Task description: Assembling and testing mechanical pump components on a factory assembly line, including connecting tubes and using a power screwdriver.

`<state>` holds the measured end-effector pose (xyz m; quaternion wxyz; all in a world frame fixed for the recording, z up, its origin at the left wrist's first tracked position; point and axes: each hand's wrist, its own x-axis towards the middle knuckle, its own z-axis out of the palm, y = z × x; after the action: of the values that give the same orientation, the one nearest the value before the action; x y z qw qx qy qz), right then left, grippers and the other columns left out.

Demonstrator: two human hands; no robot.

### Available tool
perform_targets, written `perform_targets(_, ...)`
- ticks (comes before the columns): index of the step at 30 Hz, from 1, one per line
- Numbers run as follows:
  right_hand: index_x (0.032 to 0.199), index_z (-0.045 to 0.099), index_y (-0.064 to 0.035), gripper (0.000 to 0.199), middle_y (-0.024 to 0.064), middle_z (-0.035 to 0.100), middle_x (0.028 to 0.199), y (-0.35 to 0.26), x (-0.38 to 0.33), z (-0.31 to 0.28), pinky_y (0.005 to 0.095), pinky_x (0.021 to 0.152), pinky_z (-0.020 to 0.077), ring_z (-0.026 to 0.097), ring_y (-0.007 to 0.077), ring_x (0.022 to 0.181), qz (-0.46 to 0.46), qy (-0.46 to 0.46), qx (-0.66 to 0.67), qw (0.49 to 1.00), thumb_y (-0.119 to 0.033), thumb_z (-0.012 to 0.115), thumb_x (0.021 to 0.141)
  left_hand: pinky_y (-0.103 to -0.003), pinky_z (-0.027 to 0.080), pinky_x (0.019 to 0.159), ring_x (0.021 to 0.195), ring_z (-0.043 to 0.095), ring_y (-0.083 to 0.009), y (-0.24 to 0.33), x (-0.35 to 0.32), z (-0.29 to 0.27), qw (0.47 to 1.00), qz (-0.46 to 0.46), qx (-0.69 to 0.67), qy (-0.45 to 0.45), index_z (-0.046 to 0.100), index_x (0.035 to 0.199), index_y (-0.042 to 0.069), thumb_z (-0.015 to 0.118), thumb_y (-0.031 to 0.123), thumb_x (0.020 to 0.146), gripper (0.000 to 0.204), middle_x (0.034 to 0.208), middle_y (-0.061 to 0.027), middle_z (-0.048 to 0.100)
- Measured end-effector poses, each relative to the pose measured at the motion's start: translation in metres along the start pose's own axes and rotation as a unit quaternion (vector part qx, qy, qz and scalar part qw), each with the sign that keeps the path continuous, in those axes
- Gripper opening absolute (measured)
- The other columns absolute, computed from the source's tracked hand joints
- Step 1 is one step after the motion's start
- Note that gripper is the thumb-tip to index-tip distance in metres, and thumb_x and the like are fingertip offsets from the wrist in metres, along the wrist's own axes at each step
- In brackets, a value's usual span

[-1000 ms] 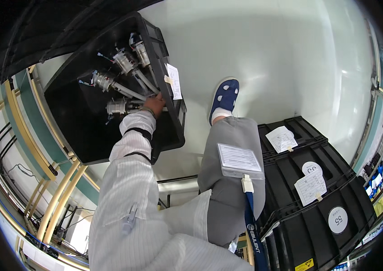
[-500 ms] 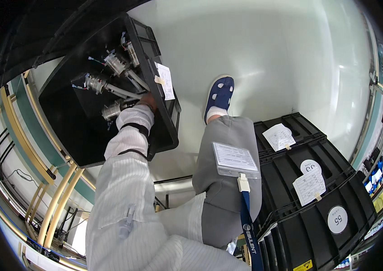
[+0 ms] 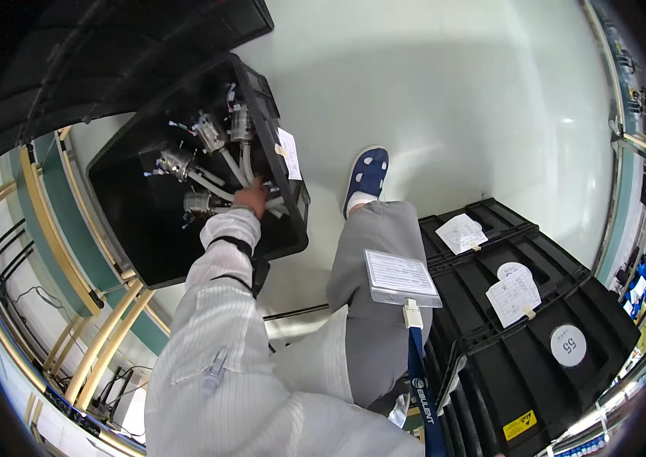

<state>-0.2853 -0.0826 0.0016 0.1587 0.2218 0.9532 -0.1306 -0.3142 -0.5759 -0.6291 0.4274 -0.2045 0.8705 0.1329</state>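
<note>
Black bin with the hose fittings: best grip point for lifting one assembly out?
Probably the pale hose just below a metal fitting, coming from the bin's open top on the near side, where the left hand already rests. The hoses fan toward that hand; the fittings point away, into the black bin.

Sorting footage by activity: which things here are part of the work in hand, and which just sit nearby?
In hand:
left hand
white hoses
metal fittings
open black crate

Nearby only:
stacked black crates
paper labels
badge card
</note>
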Motion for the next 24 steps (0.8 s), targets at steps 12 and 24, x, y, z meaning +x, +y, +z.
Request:
perform_targets(12, 0.099, 0.057, 0.0051, 0.048, 0.0241, 0.059, 0.088, 0.036, 0.028, 0.038, 0.0479, 0.075, 0.0463, 0.057, 0.0431, 0.082, -0.196, 0.18, -0.13, 0.955, -0.037, 0.078, 0.088, -0.035, 0.05, 0.091, 0.099, 0.064, -0.0235, -0.05, -0.16, -0.122, 0.887, 0.276, -0.326, 0.178, 0.063, 0.103, 0.005, 0.07, 0.001, 0.078, 0.026, 0.102, -0.0083, 0.064)
perform_targets(24, 0.106, 0.062, 0.0037, 0.052, 0.0269, 0.069, 0.088, 0.012, 0.02, 0.029, 0.0496, 0.076, 0.055, 0.069, 0.0429, 0.086, -0.21, 0.163, -0.023, 0.964, -0.043, 0.073, 0.085, -0.033, 0.05, 0.069, 0.072, 0.058, -0.0155, -0.028, -0.357, -0.256, 0.628, 0.319, -0.699, 0.123, 0.058, 0.112, 0.006, 0.062, -0.01, 0.084, 0.032, 0.095, -0.0044, 0.059)
